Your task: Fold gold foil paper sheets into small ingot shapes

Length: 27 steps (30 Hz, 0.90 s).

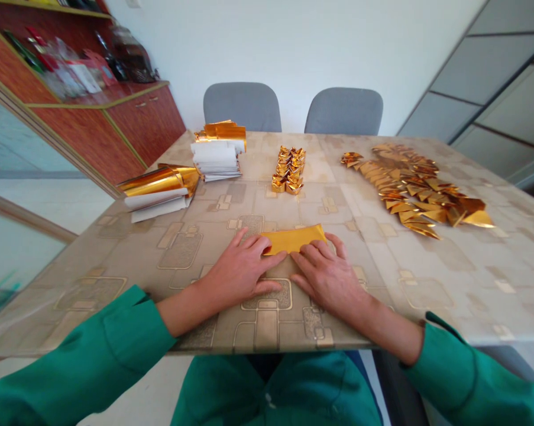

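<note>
1 gold paper strip (293, 238) lies on the tabletop (426, 296) under the fingers of the left hand (244, 263) and right hand (331, 273), both unclenched, pressing rather than gripping, thumbs off the paper. Even pressure, worked outward along the near edge, should keep a crease straight. On the cabinet (146, 118), a glass jar (131, 53) stands near bottles (25, 52); its dark contents are too blurred to identify.

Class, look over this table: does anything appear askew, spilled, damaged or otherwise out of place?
Nothing looks spilled or plainly damaged. The folded gold pieces on the right sprawl loosely, untidy against the neat double row further left. On the left, the nearer paper stack has uneven, splayed edges.
</note>
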{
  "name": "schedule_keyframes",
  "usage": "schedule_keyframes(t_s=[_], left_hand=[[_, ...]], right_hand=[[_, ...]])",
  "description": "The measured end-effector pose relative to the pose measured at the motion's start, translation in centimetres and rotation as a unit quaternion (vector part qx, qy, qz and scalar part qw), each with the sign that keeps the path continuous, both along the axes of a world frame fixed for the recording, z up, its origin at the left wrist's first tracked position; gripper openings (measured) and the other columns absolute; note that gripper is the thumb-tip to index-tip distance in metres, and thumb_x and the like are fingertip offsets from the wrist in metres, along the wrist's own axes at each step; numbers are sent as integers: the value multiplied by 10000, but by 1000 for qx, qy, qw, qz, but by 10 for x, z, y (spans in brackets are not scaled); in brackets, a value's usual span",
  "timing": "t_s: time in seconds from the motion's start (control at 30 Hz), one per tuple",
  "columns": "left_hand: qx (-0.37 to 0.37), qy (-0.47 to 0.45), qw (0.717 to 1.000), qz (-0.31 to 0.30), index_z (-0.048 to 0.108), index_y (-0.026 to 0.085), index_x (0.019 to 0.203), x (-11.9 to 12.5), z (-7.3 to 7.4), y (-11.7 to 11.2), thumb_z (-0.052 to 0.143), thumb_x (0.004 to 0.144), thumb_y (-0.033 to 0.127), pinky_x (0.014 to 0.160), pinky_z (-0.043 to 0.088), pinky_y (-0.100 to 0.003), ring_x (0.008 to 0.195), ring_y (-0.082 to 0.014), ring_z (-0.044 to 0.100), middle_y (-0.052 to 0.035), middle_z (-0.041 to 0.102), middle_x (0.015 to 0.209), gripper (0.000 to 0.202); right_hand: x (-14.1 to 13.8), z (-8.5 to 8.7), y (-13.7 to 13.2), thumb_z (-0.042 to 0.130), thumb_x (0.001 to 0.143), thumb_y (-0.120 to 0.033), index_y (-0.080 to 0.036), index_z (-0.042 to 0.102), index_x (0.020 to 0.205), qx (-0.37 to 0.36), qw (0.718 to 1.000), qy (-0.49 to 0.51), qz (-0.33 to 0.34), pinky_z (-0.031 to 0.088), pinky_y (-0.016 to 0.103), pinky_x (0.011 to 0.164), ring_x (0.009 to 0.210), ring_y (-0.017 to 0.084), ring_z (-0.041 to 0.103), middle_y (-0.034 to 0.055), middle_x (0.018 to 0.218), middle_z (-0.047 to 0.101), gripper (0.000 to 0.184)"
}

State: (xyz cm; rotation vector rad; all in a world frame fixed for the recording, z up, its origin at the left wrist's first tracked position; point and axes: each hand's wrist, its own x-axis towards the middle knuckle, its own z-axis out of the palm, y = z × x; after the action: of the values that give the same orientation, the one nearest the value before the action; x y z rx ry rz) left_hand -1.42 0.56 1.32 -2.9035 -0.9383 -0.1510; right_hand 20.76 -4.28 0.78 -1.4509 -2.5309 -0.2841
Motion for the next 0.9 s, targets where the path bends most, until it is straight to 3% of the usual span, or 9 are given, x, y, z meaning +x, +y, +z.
schedule_keyframes(t_s=[0.2, 0.37, 0.57, 0.7, 0.8, 0.9], left_hand=[[-24, -11, 1000, -2, 578, 267, 1344, -6, 1, 4, 550, 918, 526, 1097, 319, -595, 1142, -289, 569, -114, 614, 1201, 499], [-45, -31, 998, -30, 586, 243, 1339, -26, -7, 12, 473, 987, 423, 1105, 377, -502, 1286, -259, 520, -88, 597, 1383, 411], [-33, -67, 996, -52, 677, 202, 1209, -35, -8, 22, 444, 1009, 305, 1098, 427, -433, 1231, -207, 587, -68, 676, 1292, 324], [-4, -103, 991, -83, 712, 180, 1108, -23, -7, 30, 463, 999, 274, 983, 520, -369, 1052, -190, 668, -74, 731, 1133, 288], [25, -115, 989, -88, 718, 166, 1039, -13, -11, 32, 452, 992, 237, 851, 569, -331, 915, -185, 693, -86, 738, 1047, 279], [13, -137, 988, -65, 711, 178, 992, -7, -14, 31, 459, 977, 206, 815, 568, -310, 867, -177, 692, -76, 737, 977, 255]], right_hand=[[19, 4, 0, 550, 954, -281, -185, 692, 963, 19, 999, -12, -27, 216, 510, 1117, 1037, 269, 585, 79, 956, 723, 172], [43, 2, -1, 482, 980, -217, -181, 704, 896, 44, 998, -10, -44, 234, 496, 1094, 988, 245, 591, 70, 925, 733, 241], [59, 8, 0, 488, 971, -183, -169, 694, 793, 47, 998, 1, -47, 267, 482, 1071, 929, 237, 593, 70, 827, 715, 273], [44, 21, 12, 521, 972, -250, -165, 700, 927, 38, 997, 69, -13, 396, 410, 915, 918, 242, 586, 85, 895, 714, 203], [18, 22, 28, 588, 939, -274, -158, 672, 1064, -42, 991, 107, 66, 433, 341, 807, 933, 226, 599, 91, 991, 704, 190], [-6, 13, 43, 670, 880, -328, -147, 674, 959, -82, 991, 82, 60, 422, 327, 735, 877, 233, 602, 86, 927, 690, 198]])
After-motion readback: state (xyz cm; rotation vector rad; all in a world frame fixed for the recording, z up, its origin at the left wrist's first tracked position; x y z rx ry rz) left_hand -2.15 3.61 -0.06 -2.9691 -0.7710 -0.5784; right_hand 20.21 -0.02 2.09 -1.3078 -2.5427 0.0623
